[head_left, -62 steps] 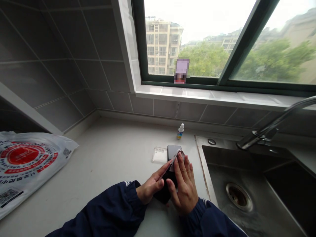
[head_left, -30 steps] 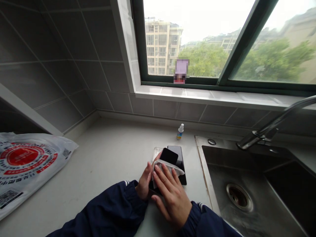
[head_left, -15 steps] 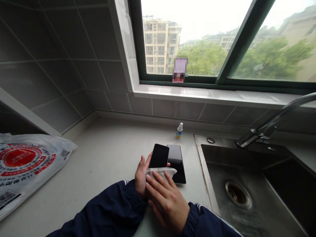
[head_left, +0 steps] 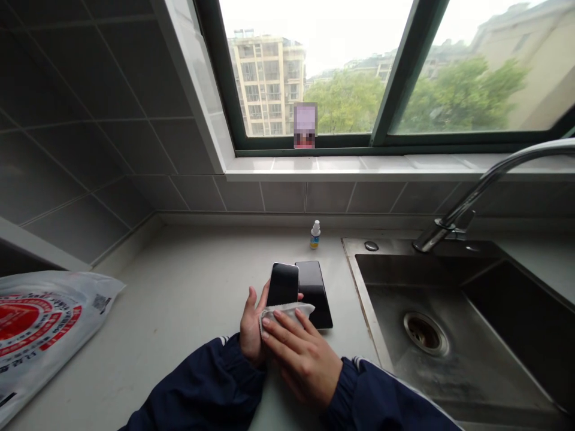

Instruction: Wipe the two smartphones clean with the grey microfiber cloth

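My left hand (head_left: 251, 326) grips a black smartphone (head_left: 283, 285) from below, holding it tilted with its glossy screen facing up. My right hand (head_left: 303, 356) lies over a white wiping cloth (head_left: 286, 312), pressing it against the phone's lower end. Just to the right, a second black phone (head_left: 313, 293) lies flat on the counter, its lower corner close to my right fingers. The clear phone case seen earlier is hidden from this view.
A small dropper bottle (head_left: 315, 234) stands near the wall behind the phones. To the right are a steel sink (head_left: 426, 323) and a curved faucet (head_left: 467, 203). A printed white plastic bag (head_left: 45, 329) lies on the white counter (head_left: 179, 281) at left.
The cloth has slid down the held phone, baring more of its screen. The phone now sits further left of the flat phone. The whole view has swung slightly, shifting the scene left.
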Action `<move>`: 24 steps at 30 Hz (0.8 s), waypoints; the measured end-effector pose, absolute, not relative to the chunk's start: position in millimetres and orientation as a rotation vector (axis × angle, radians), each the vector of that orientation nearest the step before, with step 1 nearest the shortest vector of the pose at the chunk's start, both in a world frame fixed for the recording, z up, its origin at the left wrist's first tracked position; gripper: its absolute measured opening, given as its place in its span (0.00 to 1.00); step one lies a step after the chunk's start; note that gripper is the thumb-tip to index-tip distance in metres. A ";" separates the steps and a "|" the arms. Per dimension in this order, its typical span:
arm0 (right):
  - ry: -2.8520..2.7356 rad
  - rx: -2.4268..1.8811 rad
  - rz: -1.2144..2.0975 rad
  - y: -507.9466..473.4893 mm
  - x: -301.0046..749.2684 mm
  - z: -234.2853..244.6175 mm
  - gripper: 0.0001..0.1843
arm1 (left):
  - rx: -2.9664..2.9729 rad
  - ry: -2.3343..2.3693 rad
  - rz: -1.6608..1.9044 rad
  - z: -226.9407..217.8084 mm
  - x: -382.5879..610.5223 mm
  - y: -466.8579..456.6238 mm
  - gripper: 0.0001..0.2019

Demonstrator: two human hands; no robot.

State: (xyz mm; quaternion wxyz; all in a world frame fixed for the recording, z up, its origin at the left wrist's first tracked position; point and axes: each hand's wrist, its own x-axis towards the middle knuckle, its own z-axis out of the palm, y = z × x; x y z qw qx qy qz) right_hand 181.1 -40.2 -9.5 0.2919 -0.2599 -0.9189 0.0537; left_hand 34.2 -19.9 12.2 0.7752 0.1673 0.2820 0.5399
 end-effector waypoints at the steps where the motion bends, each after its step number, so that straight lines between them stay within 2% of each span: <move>1: -2.433 -0.694 0.133 -39.2 181.7 -10.5 0.24 | 0.361 0.603 1.167 12.0 34.8 -20.1 0.40; 10: -2.200 -0.650 0.183 -34.5 188.1 -6.8 0.16 | 0.333 0.504 1.132 6.1 39.2 -22.6 0.44; 15: -2.060 -0.702 0.259 -34.8 185.7 -4.7 0.10 | 0.380 0.502 1.138 7.0 39.9 -23.7 0.43; 24: -2.063 -0.719 0.302 -34.4 184.2 -5.8 0.13 | 0.414 0.490 1.145 5.3 39.7 -20.1 0.37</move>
